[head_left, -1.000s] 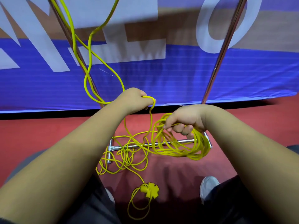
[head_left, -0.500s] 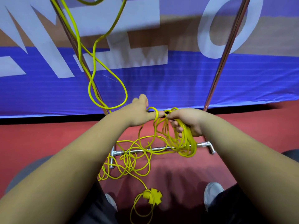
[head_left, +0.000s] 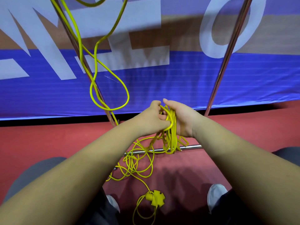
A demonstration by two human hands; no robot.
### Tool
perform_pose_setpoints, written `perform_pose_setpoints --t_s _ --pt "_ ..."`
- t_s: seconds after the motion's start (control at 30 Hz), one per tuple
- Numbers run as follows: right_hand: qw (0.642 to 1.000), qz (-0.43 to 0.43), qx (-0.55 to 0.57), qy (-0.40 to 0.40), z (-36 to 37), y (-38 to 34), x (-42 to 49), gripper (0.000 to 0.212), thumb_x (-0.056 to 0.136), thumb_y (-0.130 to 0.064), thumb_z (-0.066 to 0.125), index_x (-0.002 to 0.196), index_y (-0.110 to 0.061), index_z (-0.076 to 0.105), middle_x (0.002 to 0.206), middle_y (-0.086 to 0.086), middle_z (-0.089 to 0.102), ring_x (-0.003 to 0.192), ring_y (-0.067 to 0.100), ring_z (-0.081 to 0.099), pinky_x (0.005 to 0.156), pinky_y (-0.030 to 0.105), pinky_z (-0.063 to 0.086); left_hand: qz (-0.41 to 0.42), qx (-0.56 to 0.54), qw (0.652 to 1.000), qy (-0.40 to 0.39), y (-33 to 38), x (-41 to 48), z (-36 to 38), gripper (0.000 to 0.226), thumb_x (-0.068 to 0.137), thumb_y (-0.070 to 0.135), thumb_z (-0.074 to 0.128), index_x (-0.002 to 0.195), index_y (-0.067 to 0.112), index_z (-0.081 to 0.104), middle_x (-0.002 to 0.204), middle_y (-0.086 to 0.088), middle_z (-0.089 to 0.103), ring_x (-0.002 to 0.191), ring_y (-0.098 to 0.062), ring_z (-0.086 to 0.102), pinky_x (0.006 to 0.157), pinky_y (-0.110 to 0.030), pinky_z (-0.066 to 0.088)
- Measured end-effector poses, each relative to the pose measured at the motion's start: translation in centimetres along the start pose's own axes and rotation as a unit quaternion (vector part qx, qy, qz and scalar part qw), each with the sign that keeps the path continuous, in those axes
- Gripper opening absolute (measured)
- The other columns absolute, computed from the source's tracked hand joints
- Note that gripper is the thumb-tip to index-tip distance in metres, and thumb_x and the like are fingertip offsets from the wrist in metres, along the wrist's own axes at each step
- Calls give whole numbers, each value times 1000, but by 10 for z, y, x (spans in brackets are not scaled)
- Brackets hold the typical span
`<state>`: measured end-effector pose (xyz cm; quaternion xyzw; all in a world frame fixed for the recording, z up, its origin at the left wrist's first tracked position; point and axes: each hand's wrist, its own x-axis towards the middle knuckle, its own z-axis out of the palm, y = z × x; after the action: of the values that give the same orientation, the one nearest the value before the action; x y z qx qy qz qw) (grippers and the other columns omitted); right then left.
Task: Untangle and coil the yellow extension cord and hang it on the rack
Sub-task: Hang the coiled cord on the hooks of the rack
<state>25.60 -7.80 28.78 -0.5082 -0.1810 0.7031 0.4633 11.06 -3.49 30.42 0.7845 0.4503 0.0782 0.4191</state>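
Right hand [head_left: 183, 119] grips coil [head_left: 172, 127], hanging toward 6 o'clock; left hand [head_left: 150, 121] pinches another turn onto it; slack [head_left: 138, 161] lies at 7 o'clock.

Large white "O" [head_left: 205, 34] among partial letters on banner [head_left: 178, 82]

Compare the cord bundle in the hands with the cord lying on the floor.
The bundle is gathered into tight, parallel loops; the floor cord sprawls in loose, crossing loops. The bundle hangs, held by the left hand and right hand; the floor cord lies on the red floor, ending at a cross-shaped socket. Both are the same yellow cord.
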Motion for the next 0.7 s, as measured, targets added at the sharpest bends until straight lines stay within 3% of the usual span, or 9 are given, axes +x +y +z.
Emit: perform_pose_setpoints --t_s 0.1,0.2,0.27,0.33,0.4,0.5,0.6,0.63,0.7 --pt "1000 -4 6 4 1 2 4 39 105 -29 62 74 -18 84 65 -3 69 56 14 69 70 35 54 -4 1 1000 11 1 -2 -2 62 85 19 73 137 16 39 106 3 67 73 -7 61 60 -13 49" --pt "1000 -9 16 14 3 0 4 41 104 -21 63 68 -17 82 57 -6 60 50 10 62 64 31 57 -21 -87 996 -2 -2 -1 -7 71 89 17 72 149 16 33 133 7 62 77 -6 61 59 -11 48" --pt "999 -12 45 27 6 -4 1 31 103 -18 64 75 -12 75 56 -3 61 46 14 62 56 32 60 -63 -190 979 -26 0 -3 -8 63 88 17 72 142 16 40 125 4 66 77 -14 68 67 -26 58" --pt "997 -17 59 55 8 -8 0 20 101 -19 69 82 -12 67 59 -1 63 46 16 64 50 30 57 -98 -265 958 -51 -1 -4 -8 41 80 12 66 119 6 57 93 -10 70 77 -28 68 84 -49 62" --pt "994 -38 61 77 7 -11 2 20 100 -22 71 83 -14 63 61 -2 62 45 14 62 48 27 53 -98 -293 948 -84 -6 -6 -6 26 65 7 55 91 0 55 72 -15 57 69 -31 60 88 -51 61" --pt "991 -66 86 81 2 -14 5 27 102 -24 68 78 -17 57 57 -4 53 42 11 52 46 24 47 -27 -101 982 -160 -13 -8 -6 36 60 14 63 91 -2 54 80 -14 52 76 -26 49 73 -35 43" --pt "991 -74 90 72 -2 -14 7 26 103 -26 66 80 -21 55 57 -8 49 41 9 45 46 22 41 53 61 975 -205 -23 -5 2 24 81 24 72 105 24 68 100 6 71 95 -13 65 91 -36 51" --pt "991 -71 90 67 -3 -14 7 25 103 -27 65 81 -22 54 58 -9 48 41 8 43 45 21 40 60 88 974 -200 -23 -7 5 26 86 31 73 111 30 70 109 8 73 107 -12 66 100 -37 50" --pt "993 -64 83 53 -5 -15 5 21 104 -26 62 85 -23 54 60 -9 47 41 7 39 44 20 37 51 129 973 -185 -24 -9 13 27 90 44 75 116 37 71 111 8 73 110 -13 65 103 -38 50"
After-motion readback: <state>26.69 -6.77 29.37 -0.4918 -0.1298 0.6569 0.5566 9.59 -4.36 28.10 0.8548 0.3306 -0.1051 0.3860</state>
